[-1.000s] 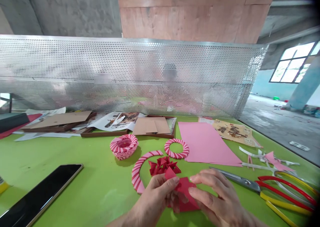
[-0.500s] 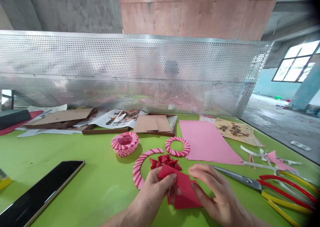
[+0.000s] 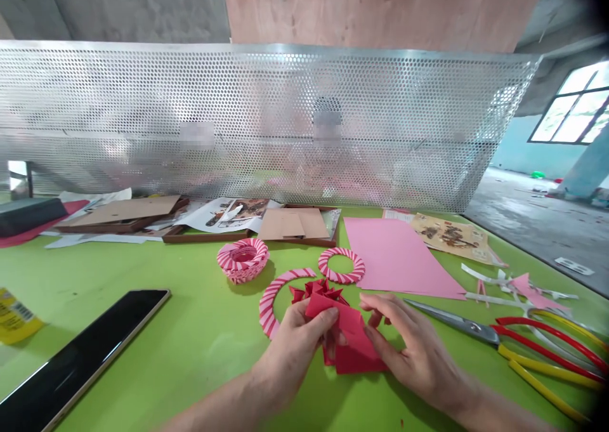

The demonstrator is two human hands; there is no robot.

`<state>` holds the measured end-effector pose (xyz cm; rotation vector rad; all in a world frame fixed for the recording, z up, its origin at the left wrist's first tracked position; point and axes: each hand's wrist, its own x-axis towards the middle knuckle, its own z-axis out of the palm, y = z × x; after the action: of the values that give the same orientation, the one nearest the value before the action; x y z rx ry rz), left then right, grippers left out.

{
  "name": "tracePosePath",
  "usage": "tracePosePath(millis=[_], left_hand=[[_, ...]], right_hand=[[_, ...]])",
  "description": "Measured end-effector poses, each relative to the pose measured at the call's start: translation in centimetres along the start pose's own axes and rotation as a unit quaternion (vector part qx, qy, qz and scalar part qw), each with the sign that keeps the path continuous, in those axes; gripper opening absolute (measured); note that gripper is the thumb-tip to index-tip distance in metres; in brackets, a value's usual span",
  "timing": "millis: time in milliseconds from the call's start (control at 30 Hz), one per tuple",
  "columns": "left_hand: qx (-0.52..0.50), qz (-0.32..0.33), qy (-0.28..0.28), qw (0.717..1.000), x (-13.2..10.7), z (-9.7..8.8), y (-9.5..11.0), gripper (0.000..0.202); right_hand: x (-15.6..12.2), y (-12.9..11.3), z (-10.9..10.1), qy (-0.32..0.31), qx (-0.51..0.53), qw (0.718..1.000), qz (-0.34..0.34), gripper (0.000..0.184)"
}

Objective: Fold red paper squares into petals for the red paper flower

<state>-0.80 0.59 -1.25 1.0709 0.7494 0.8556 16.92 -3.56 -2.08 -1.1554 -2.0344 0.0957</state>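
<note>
My left hand (image 3: 299, 346) pinches a piece of red paper (image 3: 354, 337) at its left side, thumb on top. On the paper's right side, the thumb and fingers of my right hand (image 3: 412, 346) close on its edge. Just behind the paper lie folded red paper pieces (image 3: 316, 290) with pointed tips, partly hidden by my left hand. Around them on the left curves an open pink-and-red striped paper arc (image 3: 271, 299). A closed striped paper ring (image 3: 341, 266) and a small woven-looking paper bowl (image 3: 243, 261) with a striped rim stand farther back.
Scissors (image 3: 476, 330) with red and yellow handles lie at the right, near white and pink paper scraps (image 3: 528, 292). Pink sheets (image 3: 394, 254) are behind my right hand. A phone (image 3: 95, 356) lies at the left, cardboard frames (image 3: 295, 224) along the perforated metal screen (image 3: 266, 127).
The view has tilted down slightly, so everything sits higher in the picture. My right fingers have curled in closer to the red paper; my left hand keeps its pinch.
</note>
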Motion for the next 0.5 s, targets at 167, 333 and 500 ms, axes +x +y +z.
tracePosePath(millis=[167,333,500], left_hand=[[0.0,0.012,-0.005,1.0,-0.07,-0.01,-0.04,0.019],[0.001,-0.003,-0.008,1.0,-0.28,0.33,0.12,0.018],[0.019,-0.014,-0.022,0.999,-0.3,0.55,-0.31,0.02]], right_hand=[[0.35,-0.23,-0.01,0.006,-0.007,1.0,-0.011,0.027],[0.43,-0.46,-0.04,0.02,-0.032,0.997,-0.06,0.021],[0.36,-0.87,-0.3,0.017,-0.063,0.99,-0.123,0.018]])
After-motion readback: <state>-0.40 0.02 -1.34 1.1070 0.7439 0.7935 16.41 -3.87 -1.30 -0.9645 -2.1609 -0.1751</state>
